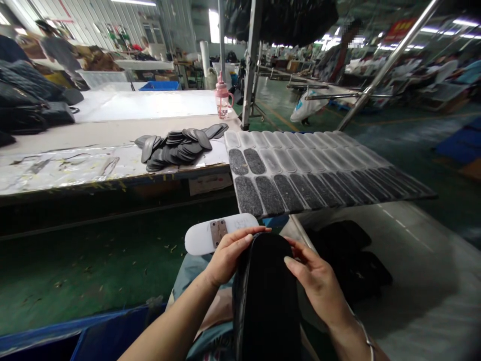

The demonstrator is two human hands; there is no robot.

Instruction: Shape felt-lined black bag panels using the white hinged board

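A long black piece with a rounded far end (pixel 268 296) stands over my lap. My left hand (pixel 233 250) grips its left edge near the top, thumb and fingers against the rim. On the opposite edge, my right hand (pixel 310 265) pinches the rim between thumb and fingers. Just beyond my left hand lies a white rounded board (pixel 199 238) with a brown metal plate (pixel 218 232) on it. Farther off, a board (pixel 281 175) carries rows of oval pieces, dark speckled in front and pale grey behind.
A pile of dark oval pieces (pixel 180 148) lies on the worktable (pixel 105 133) at the left, near a pink bottle (pixel 223 98). Black items (pixel 353 255) rest at the lower right. Metal poles (pixel 251 65) rise behind; people are in the background.
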